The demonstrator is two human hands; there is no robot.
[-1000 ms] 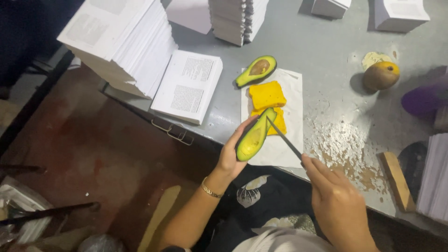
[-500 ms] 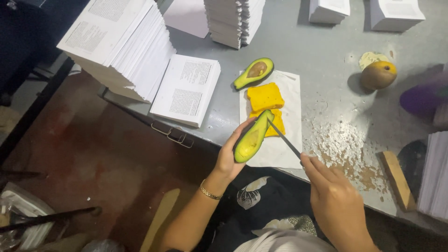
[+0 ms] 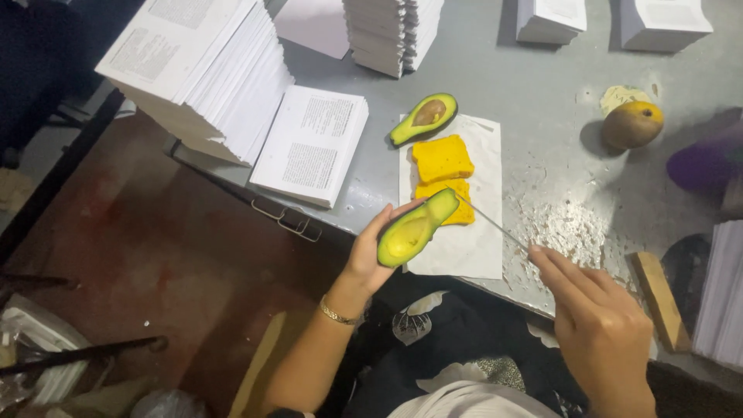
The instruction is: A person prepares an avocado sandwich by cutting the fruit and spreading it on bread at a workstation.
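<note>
Head view. My left hand [image 3: 370,251] cups a pitless avocado half [image 3: 416,227], cut face up, fingers wrapped shut around its skin, over the near table edge. My right hand [image 3: 600,333], at 4 o'clock from it, pinches a thin knife [image 3: 491,221]; fingers closed on the handle, blade tip touching the half's upper end. At 12 o'clock from the half: two yellow bread slices [image 3: 443,169] on white paper [image 3: 472,248], then the second avocado half [image 3: 424,118] with its pit. A round brownish fruit [image 3: 632,124] sits at 2 o'clock on the grey table [image 3: 534,77]. Open booklet [image 3: 312,144] at 10 o'clock.
</note>
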